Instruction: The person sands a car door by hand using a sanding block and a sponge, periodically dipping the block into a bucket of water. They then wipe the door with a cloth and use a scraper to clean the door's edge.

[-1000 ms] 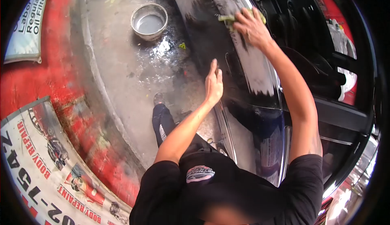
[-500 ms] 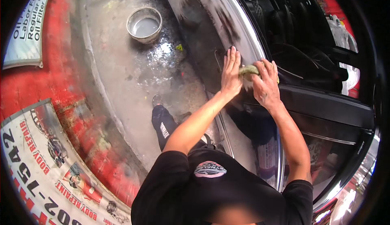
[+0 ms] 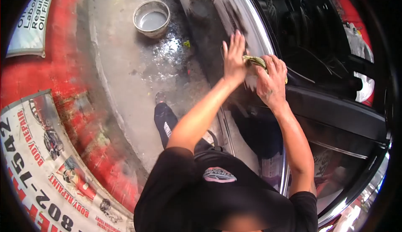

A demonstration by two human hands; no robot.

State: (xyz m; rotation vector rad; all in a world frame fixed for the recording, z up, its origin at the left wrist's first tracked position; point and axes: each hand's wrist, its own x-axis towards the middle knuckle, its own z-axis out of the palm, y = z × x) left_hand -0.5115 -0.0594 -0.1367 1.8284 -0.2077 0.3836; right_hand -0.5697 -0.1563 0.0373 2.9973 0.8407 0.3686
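Observation:
My left hand [image 3: 235, 62] rests against the dark car door [image 3: 207, 43], its fingers stretched out and slightly apart, holding nothing. Close beside it, my right hand [image 3: 272, 79] grips a folded yellow-green cloth [image 3: 257, 61] near the door's upper edge. One end of the cloth pokes out toward my left hand; the rest is partly hidden under my right fingers. Around both hands the door panel carries pale grey, hazy patches and dark streaks [image 3: 232, 16].
A bucket [image 3: 138, 27] of greyish liquid stands on the wet concrete floor [image 3: 125, 72]. The dark car interior [image 3: 293, 35] lies right of the door's upper edge. Printed banners [image 3: 63, 173] hang along the red wall [image 3: 63, 72] at left.
My left hand has slid forward along the door, its fingers spreading more. My right hand has turned slightly with the cloth, whose free end now sticks up. The view has shifted a little.

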